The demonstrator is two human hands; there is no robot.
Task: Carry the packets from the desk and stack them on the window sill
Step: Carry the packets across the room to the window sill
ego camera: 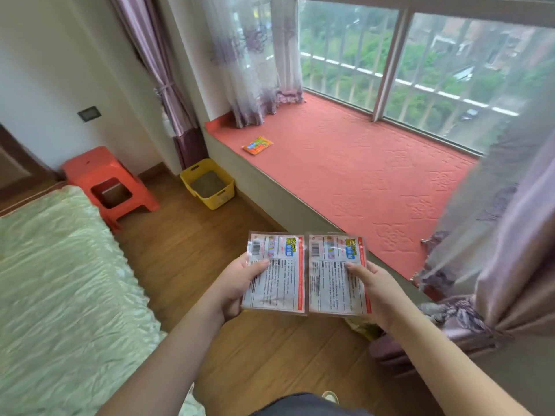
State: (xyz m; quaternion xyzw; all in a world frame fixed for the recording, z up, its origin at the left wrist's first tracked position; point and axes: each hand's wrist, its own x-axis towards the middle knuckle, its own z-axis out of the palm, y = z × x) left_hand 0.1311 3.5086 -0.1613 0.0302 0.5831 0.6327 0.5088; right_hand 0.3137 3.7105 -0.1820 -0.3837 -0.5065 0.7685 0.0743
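Observation:
I hold two flat printed packets side by side in front of me, backs up, above the wooden floor. My left hand (237,283) grips the left packet (277,271) by its left edge. My right hand (374,288) grips the right packet (336,273) by its right edge. One orange packet (257,145) lies flat near the left end of the window sill (360,175), which is covered in a red embossed mat. The sill is ahead and to the right of my hands.
A bed with a pale green cover (54,289) fills the left. An orange plastic stool (111,184) and a yellow basket (208,183) stand on the floor by the sill's left end. Curtains hang at the left (258,70) and right (495,235) of the window.

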